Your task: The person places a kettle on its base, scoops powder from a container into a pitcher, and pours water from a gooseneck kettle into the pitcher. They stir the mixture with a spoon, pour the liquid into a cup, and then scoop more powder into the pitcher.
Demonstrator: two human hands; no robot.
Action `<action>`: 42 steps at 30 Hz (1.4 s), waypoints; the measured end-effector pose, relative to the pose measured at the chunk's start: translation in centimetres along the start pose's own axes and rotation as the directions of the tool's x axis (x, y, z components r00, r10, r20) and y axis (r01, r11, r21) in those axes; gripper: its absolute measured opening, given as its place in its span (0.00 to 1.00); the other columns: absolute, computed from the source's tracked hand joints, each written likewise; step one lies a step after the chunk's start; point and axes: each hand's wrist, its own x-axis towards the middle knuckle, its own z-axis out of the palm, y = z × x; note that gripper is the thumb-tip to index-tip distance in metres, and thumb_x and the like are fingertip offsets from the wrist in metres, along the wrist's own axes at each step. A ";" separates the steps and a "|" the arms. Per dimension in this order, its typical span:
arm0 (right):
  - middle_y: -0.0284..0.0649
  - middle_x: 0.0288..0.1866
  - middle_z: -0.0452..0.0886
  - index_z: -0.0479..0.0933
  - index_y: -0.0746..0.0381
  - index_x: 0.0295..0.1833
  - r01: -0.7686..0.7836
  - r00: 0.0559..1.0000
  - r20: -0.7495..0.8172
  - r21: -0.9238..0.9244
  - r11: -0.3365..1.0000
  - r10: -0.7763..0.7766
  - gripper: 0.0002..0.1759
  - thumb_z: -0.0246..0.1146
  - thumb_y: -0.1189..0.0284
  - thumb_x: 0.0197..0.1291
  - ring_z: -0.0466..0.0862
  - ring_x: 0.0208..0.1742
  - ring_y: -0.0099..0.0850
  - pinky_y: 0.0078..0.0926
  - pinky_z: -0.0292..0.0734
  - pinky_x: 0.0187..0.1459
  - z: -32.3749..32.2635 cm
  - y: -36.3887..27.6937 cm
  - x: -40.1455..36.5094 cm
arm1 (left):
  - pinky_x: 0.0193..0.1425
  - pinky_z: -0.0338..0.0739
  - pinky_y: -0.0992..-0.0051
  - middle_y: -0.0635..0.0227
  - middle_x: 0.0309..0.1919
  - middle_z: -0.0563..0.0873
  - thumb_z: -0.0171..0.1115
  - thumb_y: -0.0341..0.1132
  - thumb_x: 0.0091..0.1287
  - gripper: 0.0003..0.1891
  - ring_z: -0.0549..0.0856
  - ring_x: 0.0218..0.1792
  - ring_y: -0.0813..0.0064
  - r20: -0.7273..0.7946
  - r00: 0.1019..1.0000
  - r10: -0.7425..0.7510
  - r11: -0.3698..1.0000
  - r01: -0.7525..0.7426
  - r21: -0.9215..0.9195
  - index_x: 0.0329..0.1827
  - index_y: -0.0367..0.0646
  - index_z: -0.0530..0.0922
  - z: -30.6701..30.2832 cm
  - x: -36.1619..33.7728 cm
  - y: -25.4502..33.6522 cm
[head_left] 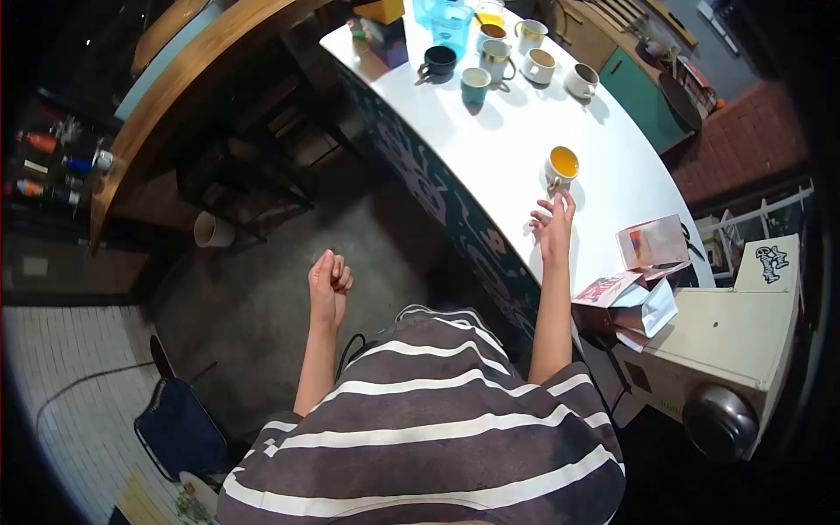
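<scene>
A person in a dark shirt (411, 451) with white stripes stands at the near left side of a smooth white surface (626, 175), whose far edge curves. A round pale cup (554, 175) filled with orange liquid sits on its right half, nearer the person than the other cups, its small looped handle turned toward the near side. The right hand (553, 232) reaches to that handle, palm tilted up, the fingers slightly bent and the grip apart; whether a fingertip touches the handle cannot be told. The left hand (330, 289) hangs over the grey, mottled floor (236, 324), its grip together, fingers folded into a loose fist with the thumb upright alongside.

At the far end of the surface stand a glossy black cup (439, 61), a tapered teal cup (474, 87), a tall greyish mug (495, 63) and two rounded whitish cups, one on the left (539, 67) and one on the right (581, 81). Behind them is a translucent blue pitcher (451, 33). To the near right, a creased paper bag (643, 311) lies beside a pale pink, flat-sided package (653, 242). Painted swirls cover the dark side panel (437, 188). A curved wooden counter (179, 101) fills the far left.
</scene>
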 end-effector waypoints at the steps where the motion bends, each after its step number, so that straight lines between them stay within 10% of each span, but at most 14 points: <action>1: 0.44 0.46 0.77 0.56 0.54 0.75 -0.014 1.000 -0.025 0.029 0.999 0.015 0.29 0.54 0.57 0.77 0.81 0.33 0.30 0.25 0.76 0.30 0.1 -0.3 1.1 | 0.26 0.50 0.79 0.78 0.22 0.61 0.51 0.44 0.81 0.22 0.55 0.20 0.87 0.020 1.000 -0.015 1.000 0.015 -0.009 0.26 0.49 0.61 1.0 1.6 0.1; 10: 0.35 0.34 0.74 0.73 0.62 0.59 -0.041 0.999 0.028 -0.064 0.997 0.043 0.23 0.49 0.52 0.78 0.76 0.21 0.19 0.15 0.68 0.20 0.0 -0.7 3.8 | 0.25 0.51 0.78 0.77 0.21 0.62 0.52 0.43 0.81 0.21 0.57 0.19 0.86 0.075 0.991 -0.112 0.992 0.108 0.061 0.25 0.48 0.63 5.6 8.4 -0.3; 28: 0.28 0.29 0.64 0.70 0.60 0.38 -0.134 0.990 0.067 0.186 0.973 0.123 0.14 0.57 0.63 0.76 0.65 0.26 0.17 0.20 0.66 0.28 -0.6 -0.2 5.7 | 0.25 0.50 0.78 0.78 0.21 0.58 0.50 0.45 0.81 0.22 0.55 0.20 0.86 0.158 0.974 -0.165 0.979 0.141 0.150 0.25 0.49 0.62 7.7 14.0 0.2; 42: 0.26 0.27 0.60 0.68 0.58 0.35 -0.113 0.974 0.196 -0.016 0.993 0.114 0.16 0.56 0.61 0.77 0.62 0.26 0.16 0.18 0.64 0.28 1.8 -2.9 3.1 | 0.24 0.51 0.79 0.78 0.20 0.58 0.49 0.44 0.81 0.22 0.56 0.19 0.87 0.124 0.974 -0.188 0.978 0.174 0.119 0.25 0.48 0.62 6.1 14.0 -0.4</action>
